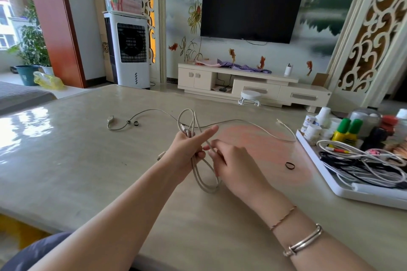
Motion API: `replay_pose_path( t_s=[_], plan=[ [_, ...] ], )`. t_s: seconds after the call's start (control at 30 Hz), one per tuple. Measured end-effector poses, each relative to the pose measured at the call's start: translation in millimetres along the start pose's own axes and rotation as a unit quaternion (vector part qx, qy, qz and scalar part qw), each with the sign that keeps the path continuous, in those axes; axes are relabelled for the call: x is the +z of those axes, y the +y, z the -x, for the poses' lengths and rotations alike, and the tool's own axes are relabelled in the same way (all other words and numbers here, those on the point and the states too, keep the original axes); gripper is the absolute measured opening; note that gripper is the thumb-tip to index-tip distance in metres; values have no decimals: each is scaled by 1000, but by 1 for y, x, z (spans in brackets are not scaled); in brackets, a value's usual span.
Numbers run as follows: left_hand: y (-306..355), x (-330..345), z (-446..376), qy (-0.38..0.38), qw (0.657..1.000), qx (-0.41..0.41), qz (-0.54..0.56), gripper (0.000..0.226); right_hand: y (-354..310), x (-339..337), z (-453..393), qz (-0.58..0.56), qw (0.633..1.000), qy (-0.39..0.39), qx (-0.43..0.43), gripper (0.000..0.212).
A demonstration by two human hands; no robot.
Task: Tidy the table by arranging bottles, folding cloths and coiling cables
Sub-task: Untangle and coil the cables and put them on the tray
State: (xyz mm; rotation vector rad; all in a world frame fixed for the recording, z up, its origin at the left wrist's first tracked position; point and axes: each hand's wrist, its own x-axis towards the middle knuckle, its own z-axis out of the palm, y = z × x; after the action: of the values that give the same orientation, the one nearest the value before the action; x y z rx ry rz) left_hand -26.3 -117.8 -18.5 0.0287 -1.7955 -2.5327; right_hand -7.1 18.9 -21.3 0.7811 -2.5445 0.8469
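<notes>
Left hand (187, 149): fingers curled round a bundle of pale cable (203, 174) loops, index finger sticking out straight. Loops hang below the hand to the table (66, 160) and rise above the knuckles. Right hand (231, 160): fingertips pinch a strand just beside the left palm.

Free ends: one run trails left across the table to a small inline box (110, 119); another runs right toward the white tray (352, 193), ending in a plug near its far corner.

Step in hand, judged: coiling the cable, partly done. Next move calls for drawing in the loose runs loop by loop, then binding; a black band (289, 165) lies near the right hand, two small ones (136, 123) by the left run.

Tray holds tangled cables (363, 165) and bottles (348, 130), green-capped ones among them. Labels too small to read. Wall calligraphy beside the TV (251, 6) not legible.
</notes>
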Motion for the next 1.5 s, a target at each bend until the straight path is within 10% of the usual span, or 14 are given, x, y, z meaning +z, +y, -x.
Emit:
replay_pose_path(
  t_s=[0.37,0.53,0.63,0.73,1.03,1.27,1.5],
  plan=[
    [10,4,5,42,995,-50,74,18,1,-8,3,43,998,1,-43,29],
    [24,1,13,-105,983,-101,108,27,24,-18,-7,-111,983,122,80,13],
    [29,2,23,-237,962,-129,52,29,42,-18,-11,-159,978,58,121,40],
    [28,3,28,-314,937,-148,29,27,50,-16,-13,-172,976,14,135,18],
    [32,4,22,-109,983,43,-145,28,33,-44,-12,-328,940,38,88,38],
    [26,14,29,-212,965,17,-156,38,23,-52,-11,-425,900,0,99,42],
    [15,23,26,-132,977,21,-168,14,24,-37,-14,-407,900,-19,156,17]
  ],
)
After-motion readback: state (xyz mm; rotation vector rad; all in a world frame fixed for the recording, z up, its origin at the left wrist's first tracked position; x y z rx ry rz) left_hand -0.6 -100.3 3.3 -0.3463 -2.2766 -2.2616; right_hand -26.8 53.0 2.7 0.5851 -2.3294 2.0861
